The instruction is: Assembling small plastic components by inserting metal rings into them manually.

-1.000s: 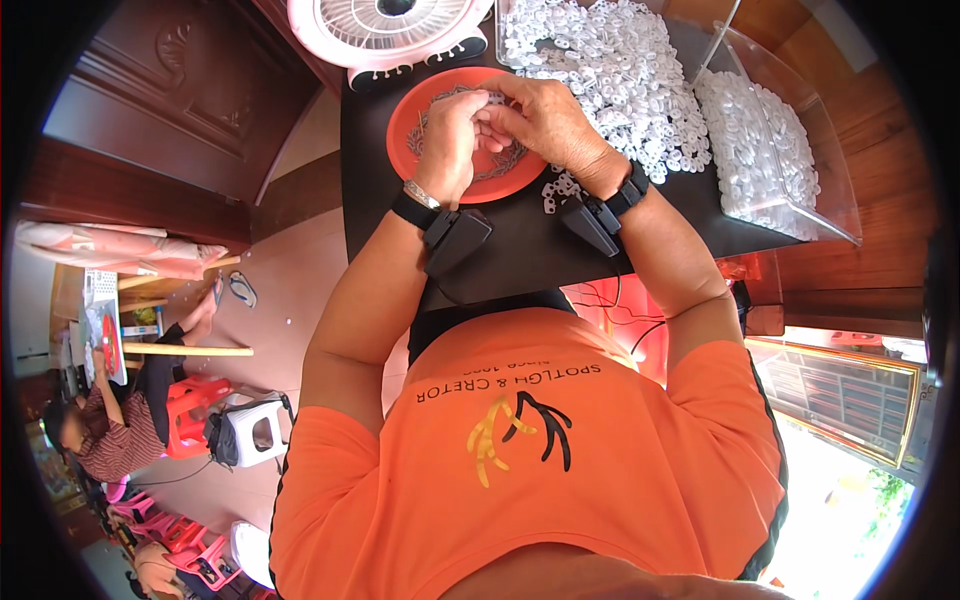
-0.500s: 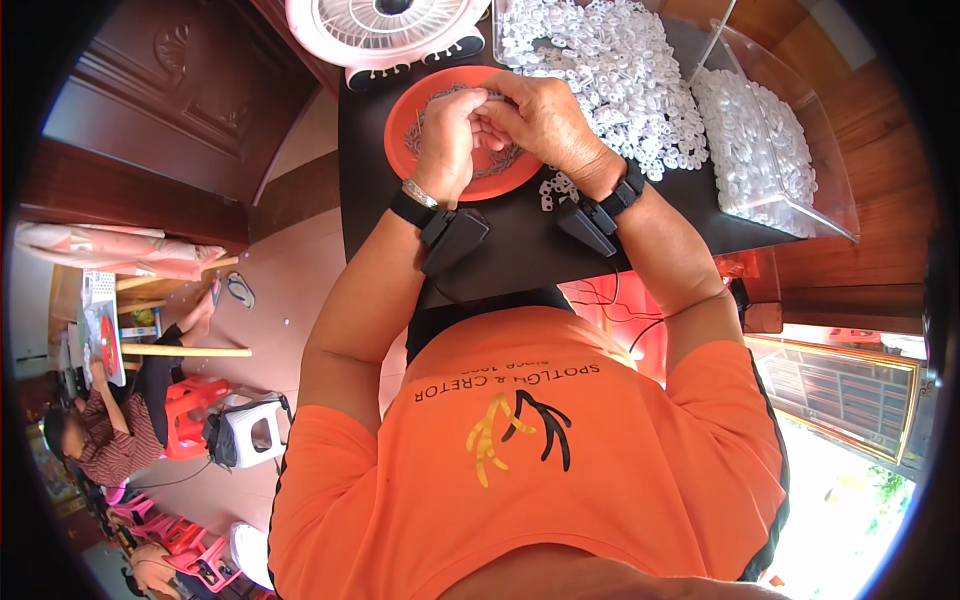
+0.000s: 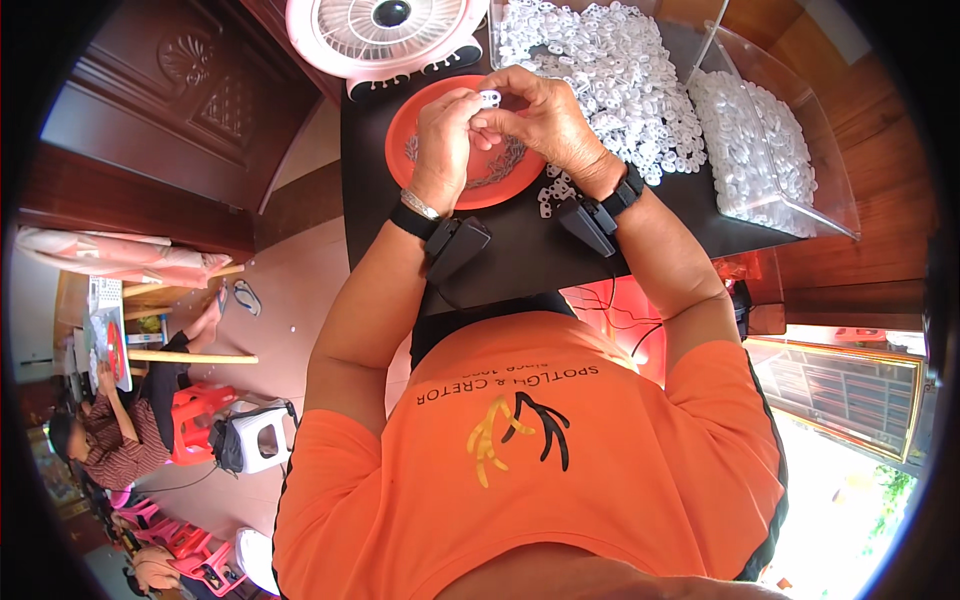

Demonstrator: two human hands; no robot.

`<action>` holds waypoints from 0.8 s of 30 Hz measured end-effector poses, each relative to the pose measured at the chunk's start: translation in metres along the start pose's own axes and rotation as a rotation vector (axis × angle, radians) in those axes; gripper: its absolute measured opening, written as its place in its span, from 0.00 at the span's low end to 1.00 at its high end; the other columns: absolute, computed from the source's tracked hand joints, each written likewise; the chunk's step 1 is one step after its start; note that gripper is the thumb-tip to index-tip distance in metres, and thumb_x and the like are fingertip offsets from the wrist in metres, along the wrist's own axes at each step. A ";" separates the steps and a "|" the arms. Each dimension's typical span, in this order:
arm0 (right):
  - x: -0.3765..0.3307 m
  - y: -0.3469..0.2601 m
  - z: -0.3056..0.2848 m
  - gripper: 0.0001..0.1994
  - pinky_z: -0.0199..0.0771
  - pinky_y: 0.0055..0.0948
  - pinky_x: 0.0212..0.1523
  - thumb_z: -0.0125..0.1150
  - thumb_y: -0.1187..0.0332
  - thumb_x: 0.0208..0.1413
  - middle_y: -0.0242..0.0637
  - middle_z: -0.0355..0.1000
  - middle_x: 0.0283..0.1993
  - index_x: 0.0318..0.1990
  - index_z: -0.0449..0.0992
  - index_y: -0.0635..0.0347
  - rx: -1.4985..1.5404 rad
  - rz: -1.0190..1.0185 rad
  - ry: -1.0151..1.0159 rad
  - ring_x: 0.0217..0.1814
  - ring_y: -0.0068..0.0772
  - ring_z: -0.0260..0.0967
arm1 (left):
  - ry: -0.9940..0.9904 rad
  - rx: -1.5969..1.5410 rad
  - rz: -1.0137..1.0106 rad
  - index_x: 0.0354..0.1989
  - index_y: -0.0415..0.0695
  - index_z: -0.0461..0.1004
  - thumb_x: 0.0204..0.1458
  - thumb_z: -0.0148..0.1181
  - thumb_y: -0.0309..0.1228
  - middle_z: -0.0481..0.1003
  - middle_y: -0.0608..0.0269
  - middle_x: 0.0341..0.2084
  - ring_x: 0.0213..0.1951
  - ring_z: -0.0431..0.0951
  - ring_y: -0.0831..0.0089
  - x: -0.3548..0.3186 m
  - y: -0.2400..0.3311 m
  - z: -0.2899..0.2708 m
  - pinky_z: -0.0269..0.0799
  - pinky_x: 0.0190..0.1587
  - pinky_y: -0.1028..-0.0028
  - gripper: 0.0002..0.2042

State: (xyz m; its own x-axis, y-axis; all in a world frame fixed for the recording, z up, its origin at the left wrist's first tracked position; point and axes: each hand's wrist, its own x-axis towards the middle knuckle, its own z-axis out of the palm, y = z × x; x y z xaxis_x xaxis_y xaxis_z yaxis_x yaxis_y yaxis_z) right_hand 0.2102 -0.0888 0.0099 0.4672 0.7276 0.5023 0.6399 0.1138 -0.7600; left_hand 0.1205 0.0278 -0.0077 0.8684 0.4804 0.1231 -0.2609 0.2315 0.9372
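Above an orange-red round dish (image 3: 400, 180), my two hands meet at the fingertips. Between them shows a small white plastic piece with holes (image 3: 489, 99). My left hand (image 3: 444, 145) pinches it from the left, its fingers curled. My right hand (image 3: 548, 118) is bent over it from the other side, index finger and thumb closed at the piece. Inside the dish lie many small grey metal pieces (image 3: 490, 175), like pins or screws; my hands cover part of them. A few loose white pieces (image 3: 553, 192) rest on the dark table beside the dish.
A large heap of white plastic pieces (image 3: 610, 70) covers the table's right side. Next to it stands a clear box (image 3: 755, 150) holding more. A pink and white fan (image 3: 388, 40) is behind the dish. At far left another person (image 3: 120, 430) sits at a table.
My hands have drawn slightly apart at the fingertips, and the white plastic piece between them now shows. The dish stays in place.
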 end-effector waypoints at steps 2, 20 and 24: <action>0.000 0.001 0.000 0.14 0.74 0.18 0.27 0.66 0.70 0.46 0.35 0.75 0.23 0.39 0.72 0.65 -0.020 -0.057 0.016 0.24 0.19 0.73 | -0.006 0.008 0.013 0.32 0.34 0.73 0.52 0.47 0.33 0.73 0.61 0.19 0.19 0.72 0.76 0.000 0.001 0.000 0.65 0.21 0.83 0.13; 0.003 0.006 -0.004 0.10 0.69 0.19 0.32 0.63 0.66 0.51 0.31 0.73 0.28 0.34 0.74 0.63 -0.015 0.206 -0.073 0.31 0.17 0.68 | -0.009 0.038 0.021 0.26 0.41 0.71 0.52 0.51 0.33 0.69 0.67 0.17 0.18 0.69 0.80 0.000 0.009 0.002 0.63 0.21 0.83 0.09; 0.003 0.008 -0.005 0.09 0.69 0.22 0.29 0.60 0.64 0.52 0.36 0.73 0.25 0.32 0.74 0.62 0.018 0.064 -0.088 0.27 0.20 0.69 | -0.039 0.161 0.022 0.24 0.42 0.69 0.52 0.51 0.34 0.67 0.69 0.16 0.17 0.67 0.81 0.003 0.011 -0.003 0.61 0.20 0.83 0.10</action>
State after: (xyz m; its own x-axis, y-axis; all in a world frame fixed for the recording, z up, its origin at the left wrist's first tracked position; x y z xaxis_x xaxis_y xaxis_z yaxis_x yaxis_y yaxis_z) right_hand 0.2199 -0.0894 0.0077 0.4511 0.7904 0.4146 0.5989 0.0764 -0.7972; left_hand 0.1187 0.0339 0.0022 0.8796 0.4501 0.1539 -0.2120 0.0813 0.9739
